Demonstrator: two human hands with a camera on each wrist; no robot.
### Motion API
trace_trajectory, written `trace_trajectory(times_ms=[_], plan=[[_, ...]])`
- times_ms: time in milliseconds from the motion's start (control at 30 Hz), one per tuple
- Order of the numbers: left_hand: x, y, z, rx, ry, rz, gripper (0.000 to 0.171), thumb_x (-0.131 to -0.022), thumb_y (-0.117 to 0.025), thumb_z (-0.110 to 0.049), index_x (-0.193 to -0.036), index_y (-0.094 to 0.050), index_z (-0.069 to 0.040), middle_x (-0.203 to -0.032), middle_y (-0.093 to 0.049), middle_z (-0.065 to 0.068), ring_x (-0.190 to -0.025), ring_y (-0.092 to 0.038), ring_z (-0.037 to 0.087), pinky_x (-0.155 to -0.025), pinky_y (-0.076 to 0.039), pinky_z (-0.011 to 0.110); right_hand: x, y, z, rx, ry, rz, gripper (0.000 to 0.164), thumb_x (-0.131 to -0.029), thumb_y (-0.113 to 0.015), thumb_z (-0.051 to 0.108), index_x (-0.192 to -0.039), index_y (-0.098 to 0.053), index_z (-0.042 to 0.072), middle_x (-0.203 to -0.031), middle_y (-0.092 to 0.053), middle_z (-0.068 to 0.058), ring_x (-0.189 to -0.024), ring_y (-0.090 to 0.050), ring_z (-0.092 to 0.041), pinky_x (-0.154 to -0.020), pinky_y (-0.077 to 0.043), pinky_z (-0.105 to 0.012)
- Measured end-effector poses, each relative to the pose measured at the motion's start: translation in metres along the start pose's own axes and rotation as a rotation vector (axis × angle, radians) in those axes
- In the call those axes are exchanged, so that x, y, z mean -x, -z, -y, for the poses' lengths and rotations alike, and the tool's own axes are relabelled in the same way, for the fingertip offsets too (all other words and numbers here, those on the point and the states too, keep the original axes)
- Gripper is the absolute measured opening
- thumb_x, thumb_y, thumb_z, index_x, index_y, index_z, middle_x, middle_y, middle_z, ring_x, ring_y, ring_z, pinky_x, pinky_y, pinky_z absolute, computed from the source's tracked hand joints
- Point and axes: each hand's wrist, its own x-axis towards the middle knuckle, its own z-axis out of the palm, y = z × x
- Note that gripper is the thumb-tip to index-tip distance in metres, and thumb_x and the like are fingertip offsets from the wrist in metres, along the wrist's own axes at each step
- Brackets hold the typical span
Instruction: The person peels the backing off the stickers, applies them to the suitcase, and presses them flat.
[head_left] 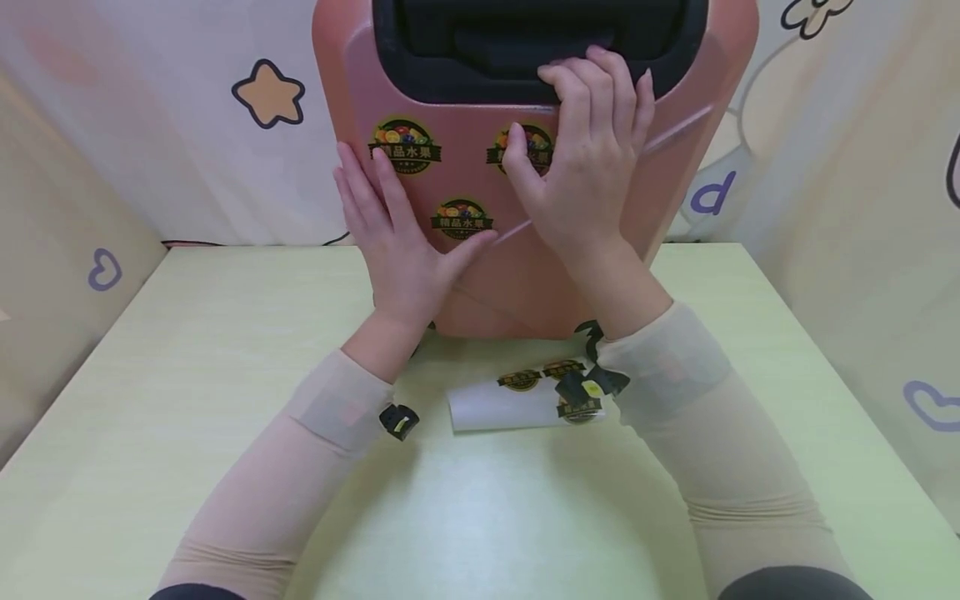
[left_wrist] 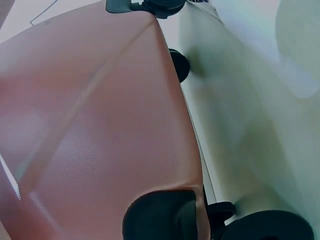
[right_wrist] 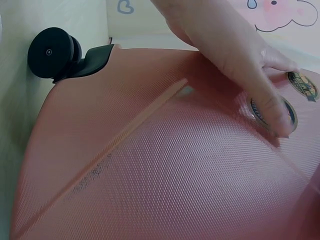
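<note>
A pink suitcase [head_left: 525, 275] stands upright at the back of the table. Its front carries three round fruit stickers: one at upper left [head_left: 406, 158], one at upper right partly behind the right thumb, and a lower one [head_left: 462, 215]. My left hand [head_left: 405, 242] lies spread against the suitcase's left part, its thumb beside the lower sticker. In the right wrist view, the left thumb [right_wrist: 272, 112] overlaps that sticker. My right hand [head_left: 588, 158] rests on the suitcase's upper right, fingertips touching the black handle panel [head_left: 465, 79]. Neither hand grasps anything.
A white sticker sheet [head_left: 495, 410] with several fruit stickers lies on the table [head_left: 480, 517] before the suitcase. Dark wheels [right_wrist: 52, 52] stick out at the suitcase's bottom corners. A patterned curtain [head_left: 187, 150] hangs behind and at both sides.
</note>
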Motion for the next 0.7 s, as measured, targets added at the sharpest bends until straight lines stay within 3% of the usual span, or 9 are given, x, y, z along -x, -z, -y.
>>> trace_trajectory(times_ms=[100,200,267,467,600,700], plan=[[0.000,-0.001,-0.001,-0.011,-0.006,-0.004,0.110,-0.071,-0.062,-0.067,-0.148,0.002,-0.021,-0.146,-0.004,0.030,-0.140,0.009,0.028,-0.112,-0.002,0.041,0.001,0.000,0.000,0.003,-0.002,-0.003,0.046,-0.088,-0.052,0.038,-0.118,-0.056,0.003,-0.122,-0.055,-0.010,-0.127,-0.035,-0.020,-0.112,-0.004,-0.037],[0.000,-0.001,0.001,0.011,-0.024,-0.021,0.100,-0.078,-0.060,-0.061,-0.146,0.011,-0.039,-0.145,-0.006,0.030,-0.140,0.007,0.027,-0.111,-0.003,0.041,0.001,0.000,0.000,0.006,0.002,-0.006,0.046,-0.088,-0.051,0.039,-0.118,-0.056,0.003,-0.122,-0.055,-0.010,-0.127,-0.035,-0.020,-0.112,-0.005,-0.037],[0.001,-0.001,0.003,0.030,-0.042,-0.035,0.091,-0.084,-0.056,-0.055,-0.145,0.011,-0.046,-0.144,-0.008,0.030,-0.140,0.005,0.028,-0.111,-0.004,0.042,0.001,-0.001,0.000,0.004,0.005,-0.007,0.047,-0.088,-0.051,0.039,-0.117,-0.056,0.003,-0.122,-0.055,-0.010,-0.127,-0.035,-0.020,-0.112,-0.005,-0.037],[0.001,-0.002,0.011,0.066,-0.086,-0.072,0.070,-0.095,-0.047,-0.040,-0.146,0.001,-0.047,-0.142,-0.012,0.032,-0.139,-0.003,0.034,-0.111,-0.006,0.044,0.001,-0.001,0.001,-0.004,0.004,-0.012,0.047,-0.088,-0.052,0.039,-0.117,-0.056,0.003,-0.121,-0.055,-0.010,-0.126,-0.036,-0.020,-0.112,-0.005,-0.037],[0.001,-0.001,0.017,0.102,-0.090,-0.086,0.064,-0.098,-0.043,-0.030,-0.147,-0.003,-0.045,-0.143,-0.016,0.031,-0.139,-0.007,0.032,-0.111,-0.008,0.043,0.001,-0.001,0.001,-0.003,0.000,-0.011,0.046,-0.088,-0.052,0.038,-0.118,-0.056,0.003,-0.122,-0.055,-0.010,-0.127,-0.036,-0.020,-0.112,-0.005,-0.037],[0.001,-0.001,0.019,0.110,-0.092,-0.078,0.064,-0.098,-0.042,-0.033,-0.149,-0.004,-0.037,-0.144,-0.017,0.030,-0.140,-0.006,0.028,-0.111,-0.008,0.042,0.001,-0.001,0.000,0.002,-0.006,-0.011,0.046,-0.088,-0.052,0.038,-0.118,-0.056,0.003,-0.122,-0.055,-0.010,-0.127,-0.035,-0.020,-0.112,-0.004,-0.037]])
